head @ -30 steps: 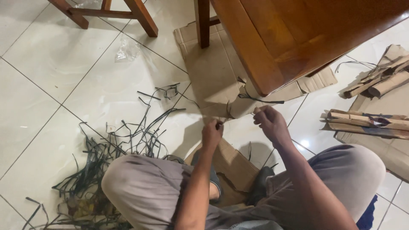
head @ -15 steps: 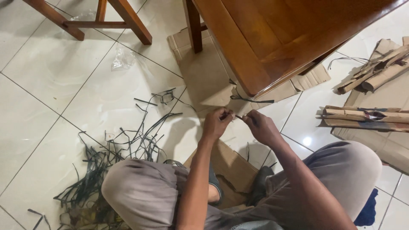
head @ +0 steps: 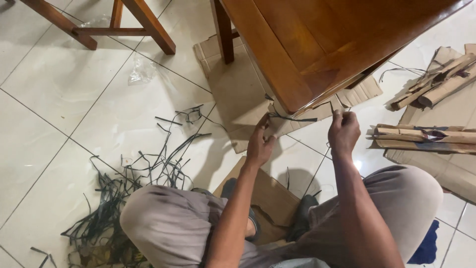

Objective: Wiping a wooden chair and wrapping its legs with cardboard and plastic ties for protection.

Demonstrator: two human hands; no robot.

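Observation:
I sit on the tiled floor with my knees up. My left hand (head: pixel 260 141) pinches one end of a thin dark strip (head: pixel 292 118) just below the wooden table's corner. My right hand (head: pixel 343 130) is raised to the right of it, fingers closed on another thin dark strip that sticks up from its fingertips. The two hands are well apart, over a flattened cardboard sheet (head: pixel 238 84) that lies under the table.
A wooden table (head: pixel 322 39) overhangs at the top, its leg (head: pixel 223 30) on the cardboard. A heap of dark strips (head: pixel 124 193) lies at the left. Rolled brown bundles (head: pixel 426 136) rest on cardboard at the right. Chair legs (head: pixel 144 22) and a clear plastic bag (head: pixel 141 69) are at the upper left.
My hands, close together half a second ago, have moved apart. The right hand went up and to the right; the left rose slightly toward the table corner.

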